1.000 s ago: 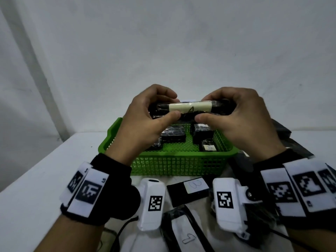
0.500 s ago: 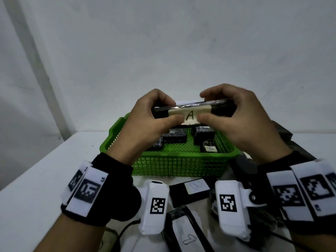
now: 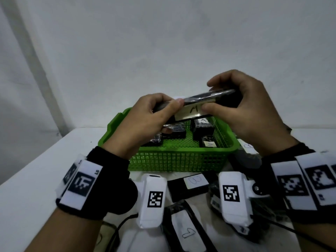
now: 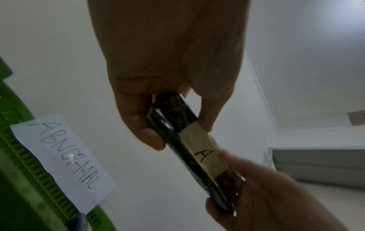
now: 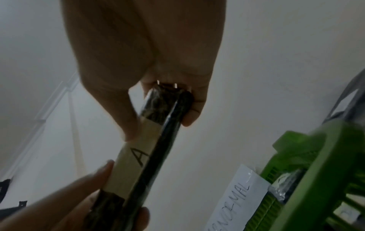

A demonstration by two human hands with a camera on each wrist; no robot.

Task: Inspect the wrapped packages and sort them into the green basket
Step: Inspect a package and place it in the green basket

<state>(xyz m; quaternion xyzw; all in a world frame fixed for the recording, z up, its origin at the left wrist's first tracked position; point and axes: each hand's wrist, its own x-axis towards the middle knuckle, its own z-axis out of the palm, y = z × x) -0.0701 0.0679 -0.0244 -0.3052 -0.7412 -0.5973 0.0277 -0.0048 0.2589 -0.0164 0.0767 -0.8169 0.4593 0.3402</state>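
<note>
A black wrapped package (image 3: 200, 102) with a pale label marked "A" is held in the air above the green basket (image 3: 174, 159). My left hand (image 3: 156, 113) pinches its left end and my right hand (image 3: 234, 104) pinches its right end, thumbs on the near side. The right end is raised higher than the left. The left wrist view shows the package (image 4: 189, 150) between thumb and fingers, and the right wrist view shows the package (image 5: 150, 140) the same way. Several black wrapped packages (image 3: 201, 127) lie inside the basket.
More black labelled packages (image 3: 189, 184) (image 3: 185, 231) lie on the white table in front of the basket, and others (image 3: 247, 151) at its right. A paper note reading "ABNORMAL" (image 4: 65, 159) is stuck on the basket's far wall. A white wall stands close behind.
Both hands have turned the package so its "A" label faces me, and tilted it, the right end rising and the left end dropping.
</note>
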